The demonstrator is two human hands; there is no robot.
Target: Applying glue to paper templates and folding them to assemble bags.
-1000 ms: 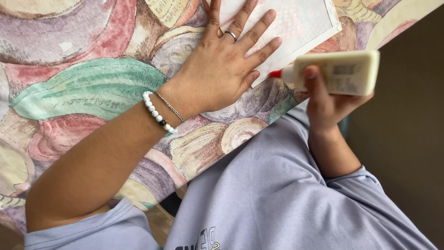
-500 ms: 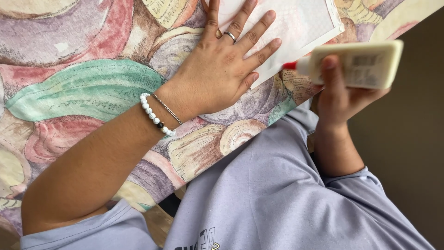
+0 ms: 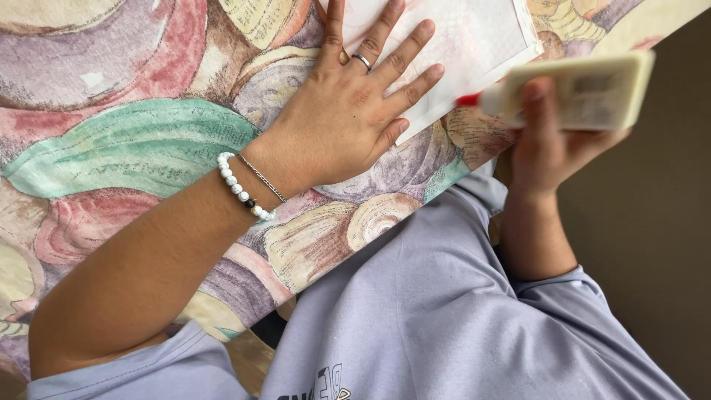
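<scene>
Head view: left hand [image 3: 348, 118] flat on white sheet [image 3: 474, 44], right hand [image 3: 552, 141] gripping glue bottle [image 3: 570, 90] just beside

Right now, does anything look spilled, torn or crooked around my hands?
Nothing stands out. The left hand lies flat on the white sheet, which looks whole; the right hand holds a cream bottle sideways, and no spill shows.

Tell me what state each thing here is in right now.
Left hand: flat, fingers spread, pressing the paper.
Right hand: closed around the glue bottle.
Glue bottle: held sideways, red tip toward the paper.
White paper: lying flat on the patterned cloth.
</scene>
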